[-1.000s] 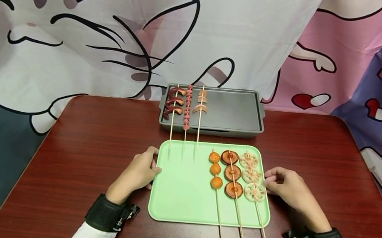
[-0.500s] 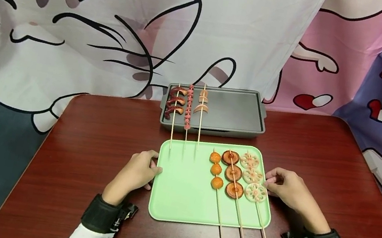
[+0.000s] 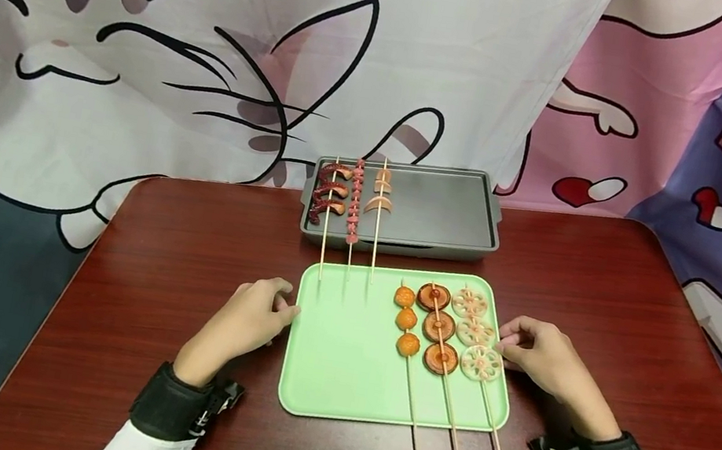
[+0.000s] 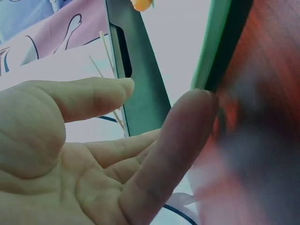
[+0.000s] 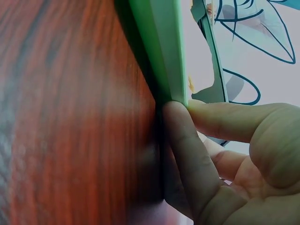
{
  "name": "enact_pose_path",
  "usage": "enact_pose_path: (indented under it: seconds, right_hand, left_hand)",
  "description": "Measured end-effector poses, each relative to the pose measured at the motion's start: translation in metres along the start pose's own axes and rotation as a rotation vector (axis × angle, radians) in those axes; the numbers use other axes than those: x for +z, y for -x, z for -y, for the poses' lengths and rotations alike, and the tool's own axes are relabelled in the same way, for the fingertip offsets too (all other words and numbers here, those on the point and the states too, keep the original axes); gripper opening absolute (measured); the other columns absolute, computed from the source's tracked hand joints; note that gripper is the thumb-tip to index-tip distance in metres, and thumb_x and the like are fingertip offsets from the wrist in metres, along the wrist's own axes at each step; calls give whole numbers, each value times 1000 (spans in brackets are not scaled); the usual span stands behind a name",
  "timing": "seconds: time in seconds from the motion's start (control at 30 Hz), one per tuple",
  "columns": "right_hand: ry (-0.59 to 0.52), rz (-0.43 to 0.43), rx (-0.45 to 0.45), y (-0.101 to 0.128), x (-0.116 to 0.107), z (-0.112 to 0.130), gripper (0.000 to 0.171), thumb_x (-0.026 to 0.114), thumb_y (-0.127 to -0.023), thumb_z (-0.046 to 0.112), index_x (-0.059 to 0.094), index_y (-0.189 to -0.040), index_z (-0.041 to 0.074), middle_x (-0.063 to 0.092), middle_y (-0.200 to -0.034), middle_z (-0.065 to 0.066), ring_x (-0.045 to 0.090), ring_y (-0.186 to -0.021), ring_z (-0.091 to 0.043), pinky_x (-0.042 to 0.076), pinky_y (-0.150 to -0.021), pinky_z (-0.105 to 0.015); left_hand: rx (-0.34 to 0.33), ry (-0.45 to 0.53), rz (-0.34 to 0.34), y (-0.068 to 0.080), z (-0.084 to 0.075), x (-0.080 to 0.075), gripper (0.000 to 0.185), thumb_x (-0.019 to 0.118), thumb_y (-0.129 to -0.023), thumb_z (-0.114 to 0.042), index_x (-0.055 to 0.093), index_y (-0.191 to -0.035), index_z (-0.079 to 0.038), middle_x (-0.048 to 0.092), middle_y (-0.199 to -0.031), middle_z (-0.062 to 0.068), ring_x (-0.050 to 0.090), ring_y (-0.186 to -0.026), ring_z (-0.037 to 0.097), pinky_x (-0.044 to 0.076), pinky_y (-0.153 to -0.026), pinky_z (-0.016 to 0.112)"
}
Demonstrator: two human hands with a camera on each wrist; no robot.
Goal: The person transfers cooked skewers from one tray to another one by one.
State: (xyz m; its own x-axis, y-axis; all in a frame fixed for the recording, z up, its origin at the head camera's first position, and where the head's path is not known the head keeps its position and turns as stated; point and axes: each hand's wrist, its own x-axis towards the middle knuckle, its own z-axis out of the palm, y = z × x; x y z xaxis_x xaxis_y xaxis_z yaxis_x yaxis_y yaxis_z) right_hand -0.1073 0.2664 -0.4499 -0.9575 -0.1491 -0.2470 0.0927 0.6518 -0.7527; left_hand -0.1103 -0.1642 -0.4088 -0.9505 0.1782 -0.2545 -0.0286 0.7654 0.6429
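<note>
A light green tray lies on the table. On its right half rest a skewer of orange balls, a skewer of mushroom slices and a skewer of lotus root slices. By the tray's left edge is my left hand; its thumb and index finger stand apart in the left wrist view, the index fingertip close to the rim. Whether that fingertip touches the rim, I cannot tell. My right hand pinches the tray's right rim between thumb and index finger, as the right wrist view shows.
Behind the tray stands a dark grey pan. It holds a skewer of octopus-like tentacles, a skewer of small red pieces and a skewer of pale curved pieces. Their sticks reach over the green tray's back rim. A printed cloth hangs behind the table.
My left hand has let go of the tray's left rim and shifted slightly left, its thumb coming off the edge. The right hand keeps its hold, and the skewers stay in place.
</note>
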Motion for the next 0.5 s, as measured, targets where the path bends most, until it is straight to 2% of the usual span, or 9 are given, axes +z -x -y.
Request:
enact_pose_path:
  seconds: [0.13, 0.27, 0.37, 0.5]
  right_hand:
    - [7, 4, -1, 0, 1, 0, 12, 71, -95, 9, 70, -104, 2, 69, -89, -6, 66, -79, -11, 59, -66, -22]
    - [15, -3, -7, 0, 0, 0, 10, 71, -95, 9, 70, -103, 2, 69, -88, -6, 66, -78, -12, 59, -66, -22]
    - [31, -14, -16, 0, 0, 0, 9, 71, -95, 9, 71, -102, 3, 68, -87, -5, 65, -78, -12, 57, -65, -21]
    - [52, -22, -26, 0, 0, -1, 8, 71, -95, 9, 71, -101, 4, 68, -86, -4, 64, -77, -11, 55, -65, -21]
  left_hand:
    - [64, -42, -27, 0, -1, -9, 42, 64, -102, -15, 58, -137, 8, 70, -91, 7, 61, -65, 13, 53, -64, 31]
    - [120, -95, -47, -1, -4, -23, 42, 63, -103, -19, 60, -135, 7, 72, -99, 8, 64, -80, 15, 57, -75, 38]
    - [140, -133, -55, -2, -5, -34, 42, 61, -104, -23, 61, -134, 7, 74, -103, 10, 67, -88, 19, 59, -82, 42]
    - [153, -154, -77, -5, -6, -44, 43, 60, -105, -27, 63, -133, 5, 74, -106, 12, 68, -92, 22, 58, -84, 45]
